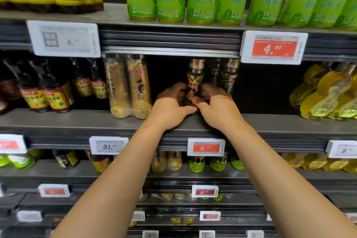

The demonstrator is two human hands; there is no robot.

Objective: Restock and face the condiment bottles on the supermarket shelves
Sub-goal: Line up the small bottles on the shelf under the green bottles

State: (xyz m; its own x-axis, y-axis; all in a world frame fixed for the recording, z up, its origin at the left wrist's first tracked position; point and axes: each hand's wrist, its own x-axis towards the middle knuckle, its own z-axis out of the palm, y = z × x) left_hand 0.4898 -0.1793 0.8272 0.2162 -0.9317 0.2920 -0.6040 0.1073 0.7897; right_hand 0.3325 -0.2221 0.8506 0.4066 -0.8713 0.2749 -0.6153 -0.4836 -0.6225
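Bottle (193,85) stands upright near the front edge of the middle shelf (77,121); I see left hand (171,105) and right hand (213,102) (ring visible) both gripping it.

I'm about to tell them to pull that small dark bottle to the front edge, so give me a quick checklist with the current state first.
1. Grip: left hand and right hand both curl round the small dark bottle low down. Ok.
2. Bottle upright: it stands straight on the shelf. Ok.
3. Label facing forward: the hands cover most of it. Cannot tell.
4. Room in front: bare shelf between the bottle and the edge. Ok.
5. Neighbours: two similar bottles stand close behind on the right; the tan twin pack sits apart on the left. Ok, but mind the right side.
6. Price tag match: text too small to read. Cannot tell.
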